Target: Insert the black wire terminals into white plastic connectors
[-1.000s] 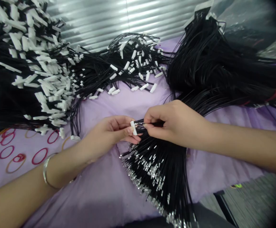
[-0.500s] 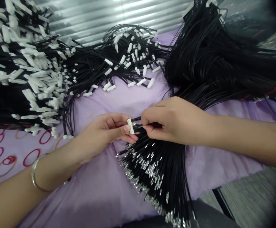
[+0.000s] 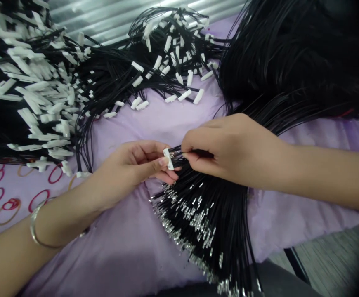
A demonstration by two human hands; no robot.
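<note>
Between thumb and fingers, my left hand [image 3: 145, 163] pinches a small white connector housing [image 3: 168, 159] with a row of slots. Black wires with metal ends run from its right side toward my other hand. My right hand [image 3: 219, 150] is closed in a pinch on a thin black wire [image 3: 179, 153], its tip at the housing; how far it goes in I cannot tell. Below both hands, a fanned bundle of loose black wires [image 3: 225, 218] with silver crimped ends lies on the purple cloth [image 3: 120, 243].
Black wires ending in white connectors [image 3: 40, 99] pile up at the left, with a smaller bunch [image 3: 173, 62] at the back. A large dark wire bundle [image 3: 278, 70] rises at the back right. Red and orange rubber bands [image 3: 9, 204] lie at the left. Corrugated metal [image 3: 105, 20] stands behind.
The view has shifted slightly. My right hand's fingertips are a little nearer the white connector housing, and less of the wire's metal end shows. My left hand keeps its pinch.
</note>
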